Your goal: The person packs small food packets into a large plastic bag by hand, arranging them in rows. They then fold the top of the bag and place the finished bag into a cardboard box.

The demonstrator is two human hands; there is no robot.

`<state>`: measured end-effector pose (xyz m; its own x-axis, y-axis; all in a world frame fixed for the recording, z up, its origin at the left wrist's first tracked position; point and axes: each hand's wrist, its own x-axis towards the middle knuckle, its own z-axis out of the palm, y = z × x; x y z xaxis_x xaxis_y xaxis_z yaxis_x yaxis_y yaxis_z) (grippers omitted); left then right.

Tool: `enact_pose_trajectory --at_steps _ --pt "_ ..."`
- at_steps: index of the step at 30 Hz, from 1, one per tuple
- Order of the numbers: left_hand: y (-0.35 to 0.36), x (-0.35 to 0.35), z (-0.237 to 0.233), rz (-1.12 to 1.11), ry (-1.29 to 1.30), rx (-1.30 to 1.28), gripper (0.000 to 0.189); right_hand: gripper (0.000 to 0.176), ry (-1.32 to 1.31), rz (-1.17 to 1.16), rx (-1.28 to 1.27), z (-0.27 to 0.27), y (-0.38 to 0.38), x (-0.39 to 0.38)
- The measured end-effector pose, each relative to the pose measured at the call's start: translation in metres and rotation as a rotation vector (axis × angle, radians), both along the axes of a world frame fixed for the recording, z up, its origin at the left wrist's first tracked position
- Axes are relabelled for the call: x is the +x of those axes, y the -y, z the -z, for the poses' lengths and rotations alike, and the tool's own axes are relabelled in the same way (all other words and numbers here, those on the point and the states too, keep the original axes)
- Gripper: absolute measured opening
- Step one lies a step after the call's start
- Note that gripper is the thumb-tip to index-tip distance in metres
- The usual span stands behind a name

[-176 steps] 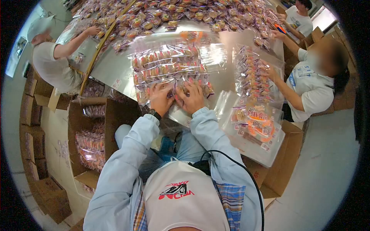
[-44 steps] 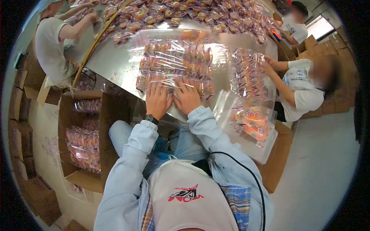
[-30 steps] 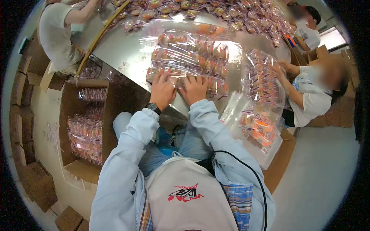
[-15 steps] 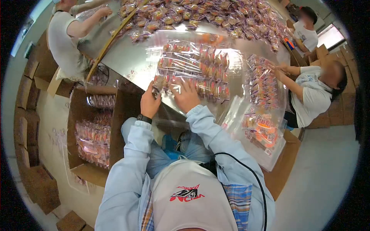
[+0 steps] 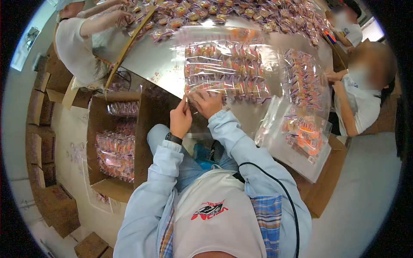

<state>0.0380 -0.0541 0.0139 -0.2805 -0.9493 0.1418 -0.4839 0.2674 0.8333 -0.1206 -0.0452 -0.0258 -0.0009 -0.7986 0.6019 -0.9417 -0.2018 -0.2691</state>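
Note:
On the metal table's near edge lies a large clear plastic bag point(image 5: 223, 71), filled with rows of small individually wrapped snacks. At its near left corner my left hand point(image 5: 180, 119), with a dark watch on the wrist, is closed with thumb and fingers pinching the bag's edge. My right hand point(image 5: 208, 104) is right beside it, fingers bent down over the same edge and seemingly gripping the film. Its fingertips are partly hidden. To the right lies a stack of flat printed plastic bags point(image 5: 301, 137).
An open cardboard box point(image 5: 114, 189) with filled bags stands at my left. Loose wrapped snacks point(image 5: 223, 13) are heaped at the back. Another filled bag point(image 5: 303, 79) lies before a co-worker point(image 5: 363, 94) at right; another person point(image 5: 77, 43) works at left.
My left hand has drawn in beside the right and now pinches the bag's edge. My right hand's fingers, laid out on the bag before, have bent at its near edge.

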Motion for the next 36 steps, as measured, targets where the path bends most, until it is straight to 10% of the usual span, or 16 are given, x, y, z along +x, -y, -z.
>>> enact_pose_trajectory --at_steps 5,16,23,36 --pt "0.002 0.005 0.026 -0.010 -0.016 -0.135 0.051 0.027 -0.002 0.083 -0.071 -0.001 0.004 0.008" --pt "-0.012 -0.002 0.009 -0.222 0.151 -0.310 0.037 0.074 -0.136 0.093 0.231 -0.030 -0.040 -0.057" --pt "-0.034 -0.027 -0.005 0.323 0.152 -0.574 0.049 0.060 -0.129 0.054 0.155 -0.022 -0.031 -0.068" --pt "-0.031 -0.028 -0.003 0.035 0.524 -0.600 0.053 0.057 -0.157 0.142 0.120 -0.050 -0.043 -0.040"
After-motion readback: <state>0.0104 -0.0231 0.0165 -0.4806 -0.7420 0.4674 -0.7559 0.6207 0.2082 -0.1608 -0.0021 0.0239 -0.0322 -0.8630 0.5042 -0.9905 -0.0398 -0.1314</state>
